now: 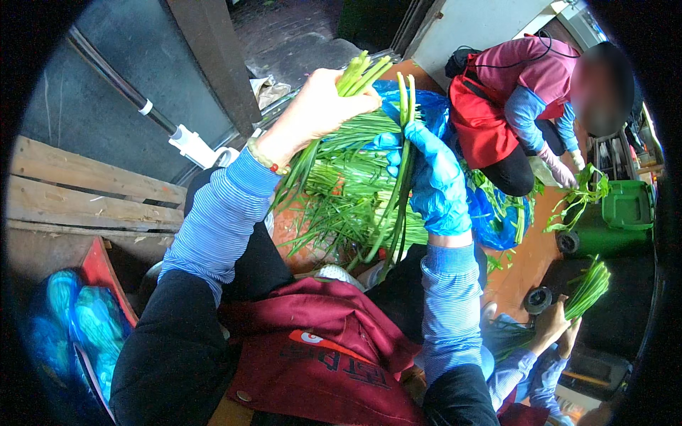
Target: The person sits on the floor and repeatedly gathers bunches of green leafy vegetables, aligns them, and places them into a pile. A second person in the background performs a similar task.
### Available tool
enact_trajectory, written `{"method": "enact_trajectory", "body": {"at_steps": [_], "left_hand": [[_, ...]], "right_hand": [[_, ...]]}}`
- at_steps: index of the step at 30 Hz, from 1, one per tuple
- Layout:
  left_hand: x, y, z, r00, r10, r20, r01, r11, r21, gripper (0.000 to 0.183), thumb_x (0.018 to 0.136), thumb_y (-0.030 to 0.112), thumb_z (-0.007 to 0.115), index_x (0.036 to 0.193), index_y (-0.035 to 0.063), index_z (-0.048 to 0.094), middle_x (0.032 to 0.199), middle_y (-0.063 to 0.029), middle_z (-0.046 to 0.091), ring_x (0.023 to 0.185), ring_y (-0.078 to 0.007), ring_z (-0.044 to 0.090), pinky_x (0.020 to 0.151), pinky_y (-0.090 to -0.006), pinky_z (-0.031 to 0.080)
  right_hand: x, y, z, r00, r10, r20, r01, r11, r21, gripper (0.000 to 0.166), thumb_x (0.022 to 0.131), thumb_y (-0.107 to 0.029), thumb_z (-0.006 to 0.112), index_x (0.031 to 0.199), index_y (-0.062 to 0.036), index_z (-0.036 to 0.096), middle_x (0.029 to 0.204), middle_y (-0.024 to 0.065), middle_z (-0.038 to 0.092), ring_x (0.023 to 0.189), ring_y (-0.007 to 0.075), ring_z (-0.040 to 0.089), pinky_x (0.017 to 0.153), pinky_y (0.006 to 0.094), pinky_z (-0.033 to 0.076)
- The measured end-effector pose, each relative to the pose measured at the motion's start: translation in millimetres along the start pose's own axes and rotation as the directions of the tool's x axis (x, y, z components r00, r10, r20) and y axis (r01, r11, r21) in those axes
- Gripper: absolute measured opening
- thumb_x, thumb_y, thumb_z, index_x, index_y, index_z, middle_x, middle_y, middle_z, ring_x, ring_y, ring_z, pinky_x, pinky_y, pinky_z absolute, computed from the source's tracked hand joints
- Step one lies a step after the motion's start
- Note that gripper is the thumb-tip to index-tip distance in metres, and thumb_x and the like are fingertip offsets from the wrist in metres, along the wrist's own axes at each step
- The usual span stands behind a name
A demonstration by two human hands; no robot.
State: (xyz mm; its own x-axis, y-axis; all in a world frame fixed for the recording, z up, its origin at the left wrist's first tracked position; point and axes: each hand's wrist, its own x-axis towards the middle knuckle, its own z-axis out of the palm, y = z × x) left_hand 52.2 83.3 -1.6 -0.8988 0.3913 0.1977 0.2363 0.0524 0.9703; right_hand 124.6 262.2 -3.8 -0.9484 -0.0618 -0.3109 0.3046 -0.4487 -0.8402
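Note:
My bare left hand (333,104) is closed around a bunch of long green chive-like stalks (364,74). Their pale cut ends point up and away, while the leaves trail below my wrist. In a blue disposable glove, my right hand (426,170) grips a few separate stalks (407,104). These stand upright, and their leaves hang towards my lap. Beneath both hands lies a large heap of the same greens (346,186) on the reddish floor. Part of a blue plastic bag (434,101) shows behind the heap.
Wooden slats (96,197) and bagged goods (96,319) stand at left. A crouching co-worker (511,101) handles leafy greens (581,197) at upper right. Another person's hands (551,322) hold a green bunch (589,290) at lower right. A green wheeled bin (628,205) stands beyond.

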Motion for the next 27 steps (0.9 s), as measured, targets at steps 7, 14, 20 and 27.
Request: {"method": "enact_trajectory", "body": {"at_steps": [7, 14, 20, 27], "left_hand": [[-3.8, -26.9, -4.9, 0.971, 0.007, 0.239, -0.037, 0.992, 0.122, 0.021, 0.075, 0.019, 0.067, 0.085, 0.0009, 0.063, 0.074, 0.0004, 0.059, 0.067, -0.0070, 0.052, 0.063, -0.0232, 0.042], [-6.2, -8.0, 9.3, 0.994, 0.092, 0.059, -0.095, 0.994, 0.060, 0.027, 0.076, 0.014, 0.068, 0.099, 0.0010, 0.062, 0.092, -0.0036, 0.063, 0.085, -0.0087, 0.056, 0.078, -0.0238, 0.044], [-0.8, -19.6, 20.4, 0.971, 0.233, -0.055, -0.221, 0.959, 0.176, 0.022, 0.080, 0.011, 0.064, 0.099, 0.0007, 0.061, 0.092, -0.0042, 0.064, 0.086, -0.0077, 0.057, 0.078, -0.0244, 0.046], [0.1, -17.8, 28.8, 0.954, 0.291, -0.074, -0.257, 0.918, 0.302, 0.024, 0.081, 0.015, 0.064, 0.099, 0.0001, 0.061, 0.087, -0.0066, 0.066, 0.079, -0.0073, 0.059, 0.073, -0.0252, 0.047]], "right_hand": [[8.2, 4.7, -5.9, 0.999, -0.036, -0.021, 0.037, 0.999, 0.011, 0.023, 0.086, -0.026, 0.056, 0.096, -0.0049, 0.058, 0.079, 0.0071, 0.061, 0.068, 0.0151, 0.056, 0.064, 0.0261, 0.047], [8.7, 10.8, 1.7, 0.988, -0.156, -0.005, 0.156, 0.988, -0.007, 0.018, 0.086, -0.015, 0.058, 0.096, -0.0002, 0.058, 0.078, 0.0055, 0.061, 0.068, 0.0124, 0.056, 0.063, 0.0235, 0.045], [4.2, 9.8, 12.8, 0.993, -0.117, -0.017, 0.118, 0.993, 0.004, 0.018, 0.085, -0.016, 0.059, 0.094, -0.0008, 0.060, 0.081, 0.0046, 0.061, 0.072, 0.0117, 0.057, 0.068, 0.0228, 0.045], [9.1, 12.7, -3.9, 0.978, -0.203, -0.048, 0.196, 0.973, -0.120, 0.014, 0.080, -0.016, 0.063, 0.089, -0.0053, 0.064, 0.079, 0.0004, 0.061, 0.069, 0.0082, 0.054, 0.066, 0.0207, 0.041]]}}
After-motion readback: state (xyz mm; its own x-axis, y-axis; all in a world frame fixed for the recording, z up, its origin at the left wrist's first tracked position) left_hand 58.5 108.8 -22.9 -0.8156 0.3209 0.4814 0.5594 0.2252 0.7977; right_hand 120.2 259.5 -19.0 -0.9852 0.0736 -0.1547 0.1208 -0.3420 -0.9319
